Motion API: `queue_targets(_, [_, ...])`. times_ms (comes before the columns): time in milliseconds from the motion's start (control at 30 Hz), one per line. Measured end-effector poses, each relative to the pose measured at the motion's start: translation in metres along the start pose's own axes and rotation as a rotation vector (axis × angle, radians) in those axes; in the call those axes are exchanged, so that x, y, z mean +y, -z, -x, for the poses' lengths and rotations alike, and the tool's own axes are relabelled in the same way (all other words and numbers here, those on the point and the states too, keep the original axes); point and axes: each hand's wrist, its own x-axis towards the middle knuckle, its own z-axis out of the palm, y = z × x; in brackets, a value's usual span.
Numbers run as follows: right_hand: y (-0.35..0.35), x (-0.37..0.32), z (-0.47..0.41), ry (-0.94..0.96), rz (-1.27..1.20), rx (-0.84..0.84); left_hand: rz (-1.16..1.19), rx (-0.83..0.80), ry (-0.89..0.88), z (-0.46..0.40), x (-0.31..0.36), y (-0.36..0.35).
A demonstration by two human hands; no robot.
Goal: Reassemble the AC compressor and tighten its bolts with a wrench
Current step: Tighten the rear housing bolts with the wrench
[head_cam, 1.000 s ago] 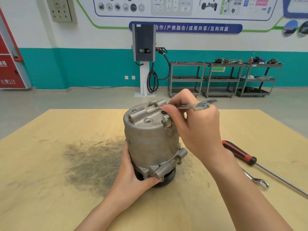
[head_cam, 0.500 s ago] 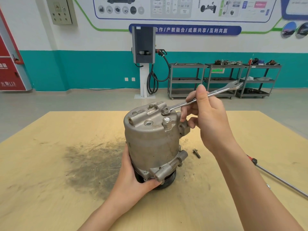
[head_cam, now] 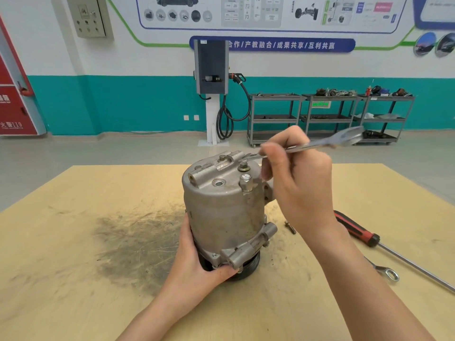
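Gripping wrench (head_cam: 317,143), seemingly above compressor (head_cam: 222,207)

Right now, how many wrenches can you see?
2. One wrench is held in the right hand over the compressor; the other lies on the table beside the right forearm, partly hidden.

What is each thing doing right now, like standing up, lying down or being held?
AC compressor: upright on the table, held.
Left hand: grips the compressor's base.
Right hand: pinches the wrench.
Wrench: held, its far end over the compressor's top.
Loose bolt: lying on the table.
Screwdriver: lying flat.
Second wrench: lying flat.
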Motion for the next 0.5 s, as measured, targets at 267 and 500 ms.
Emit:
queue_targets(267, [0.007, 0.012, -0.008, -0.465, -0.491, -0.007, 0.015, -0.007, 0.008, 0.0, 0.001, -0.001])
queue_targets(500, [0.008, 0.019, -0.008, -0.573, -0.562, -0.035, 0.023, -0.012, 0.012, 0.0, 0.001, -0.001])
